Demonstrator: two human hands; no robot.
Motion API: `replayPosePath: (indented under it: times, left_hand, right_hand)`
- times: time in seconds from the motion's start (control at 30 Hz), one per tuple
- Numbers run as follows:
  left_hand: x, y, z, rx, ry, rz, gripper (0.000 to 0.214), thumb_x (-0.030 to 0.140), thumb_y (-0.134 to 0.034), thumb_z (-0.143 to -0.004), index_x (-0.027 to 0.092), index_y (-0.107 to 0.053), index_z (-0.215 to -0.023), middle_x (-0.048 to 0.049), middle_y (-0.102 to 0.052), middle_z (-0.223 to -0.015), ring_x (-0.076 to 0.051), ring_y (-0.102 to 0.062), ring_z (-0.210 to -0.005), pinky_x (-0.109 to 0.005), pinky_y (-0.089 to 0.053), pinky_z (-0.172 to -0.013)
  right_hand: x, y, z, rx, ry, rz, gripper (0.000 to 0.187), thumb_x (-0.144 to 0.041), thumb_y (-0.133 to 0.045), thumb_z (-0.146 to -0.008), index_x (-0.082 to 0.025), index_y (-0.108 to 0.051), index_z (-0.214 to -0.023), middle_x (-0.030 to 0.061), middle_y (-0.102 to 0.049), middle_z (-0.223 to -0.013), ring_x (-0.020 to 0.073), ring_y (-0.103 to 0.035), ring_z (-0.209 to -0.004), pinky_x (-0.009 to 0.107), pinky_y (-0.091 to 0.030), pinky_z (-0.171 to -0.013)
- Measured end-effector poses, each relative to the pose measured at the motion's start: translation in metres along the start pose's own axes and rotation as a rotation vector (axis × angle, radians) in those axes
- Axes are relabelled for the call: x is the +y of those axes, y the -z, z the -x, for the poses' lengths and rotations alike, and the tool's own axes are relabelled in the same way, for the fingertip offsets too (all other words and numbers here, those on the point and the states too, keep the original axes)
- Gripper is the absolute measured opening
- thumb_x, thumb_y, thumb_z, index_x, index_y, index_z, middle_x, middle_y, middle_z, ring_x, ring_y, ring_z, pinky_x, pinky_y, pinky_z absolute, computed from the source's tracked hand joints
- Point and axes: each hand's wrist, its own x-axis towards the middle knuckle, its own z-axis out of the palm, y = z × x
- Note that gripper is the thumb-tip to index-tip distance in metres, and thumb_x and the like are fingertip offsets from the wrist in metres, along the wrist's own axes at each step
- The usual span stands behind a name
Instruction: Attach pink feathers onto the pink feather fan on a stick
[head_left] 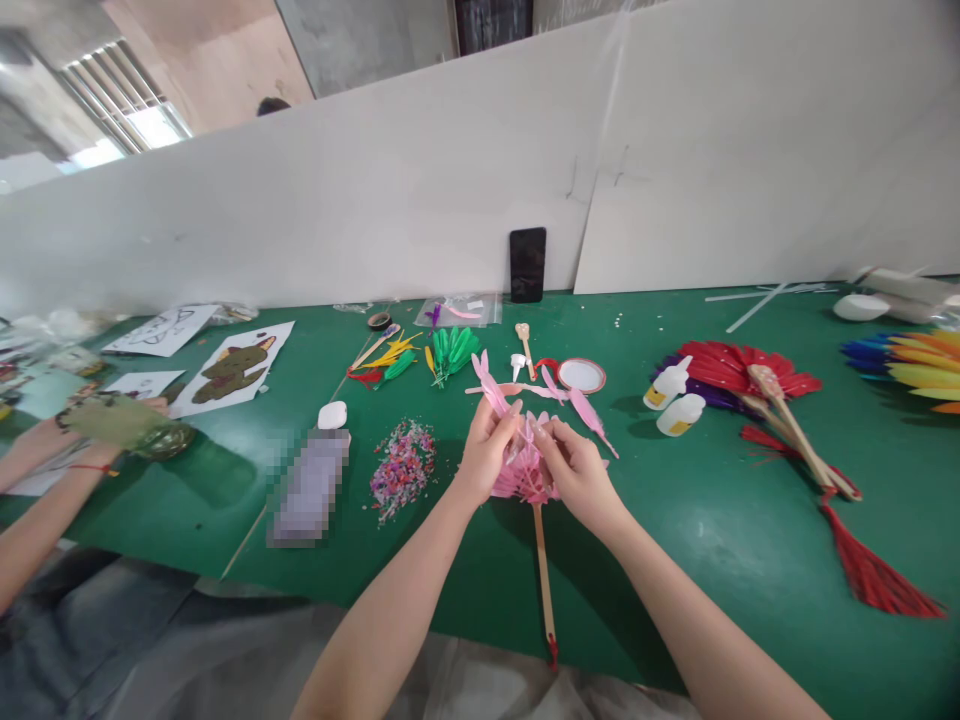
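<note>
A pink feather fan with a wooden handle lies on the green table in front of me. My left hand pinches a pink feather at the fan's upper left edge. On the fan's right side my right hand is closed on the feathers. Loose pink feathers lie just beyond the fan.
Two white glue bottles stand right of centre beside a red feather fan with a tassel. Green and yellow feathers, a round lid, a confetti pile and a black phone lie around. Another person's hands work at left.
</note>
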Motion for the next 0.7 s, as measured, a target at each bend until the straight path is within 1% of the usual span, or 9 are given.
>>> replayPosePath:
  times: [0.17, 0.23, 0.4, 0.57, 0.7]
  left_hand:
    - [0.0014, -0.0009, 0.0009, -0.037, 0.060, 0.050, 0.034, 0.038, -0.062, -0.079, 0.022, -0.050, -0.107, 0.0093, -0.039, -0.050, -0.003, -0.030, -0.038, -0.017, -0.023, -0.041]
    - [0.0018, -0.0012, 0.0012, -0.048, 0.083, 0.064, 0.034, 0.037, -0.063, -0.079, 0.022, -0.051, -0.106, 0.0091, -0.040, -0.051, -0.003, -0.029, -0.038, -0.017, -0.023, -0.040]
    - [0.0023, -0.0013, 0.0020, -0.062, 0.090, 0.079, 0.034, 0.036, -0.063, -0.078, 0.021, -0.051, -0.106, 0.0089, -0.039, -0.052, -0.003, -0.029, -0.040, -0.017, -0.023, -0.041]
    - [0.0029, -0.0003, 0.0024, -0.067, 0.116, 0.056, 0.036, 0.036, -0.065, -0.077, 0.020, -0.051, -0.106, 0.0094, -0.033, -0.051, -0.003, -0.027, -0.040, -0.017, -0.022, -0.041]
    - [0.0052, -0.0012, 0.0028, -0.067, 0.126, 0.058, 0.035, 0.036, -0.065, -0.077, 0.021, -0.052, -0.105, 0.0090, -0.034, -0.051, -0.004, -0.029, -0.041, -0.016, -0.024, -0.042]
  right_hand:
    - [-0.0025, -0.0003, 0.0005, -0.038, -0.060, -0.099, 0.035, -0.052, -0.047, -0.086, -0.022, -0.045, -0.070, -0.0059, -0.042, -0.046, 0.0108, -0.042, -0.038, 0.023, -0.034, -0.042]
    - [-0.0019, -0.0005, 0.0007, -0.046, -0.060, -0.097, 0.034, -0.051, -0.047, -0.087, -0.022, -0.045, -0.070, -0.0058, -0.042, -0.047, 0.0107, -0.042, -0.038, 0.023, -0.034, -0.041]
    - [0.0006, 0.0007, 0.0005, 0.034, 0.040, 0.035, 0.033, -0.047, -0.045, -0.089, -0.021, -0.044, -0.068, -0.0037, -0.043, -0.053, 0.0104, -0.042, -0.043, 0.023, -0.034, -0.044]
    - [-0.0020, 0.0018, 0.0011, 0.104, 0.057, 0.071, 0.033, -0.047, -0.045, -0.089, -0.021, -0.045, -0.068, -0.0045, -0.041, -0.048, 0.0110, -0.040, -0.042, 0.024, -0.033, -0.043]
    - [-0.0055, 0.0023, 0.0020, 0.143, 0.072, 0.082, 0.030, -0.045, -0.046, -0.089, -0.021, -0.049, -0.071, -0.0042, -0.042, -0.049, 0.0109, -0.039, -0.043, 0.025, -0.033, -0.044]
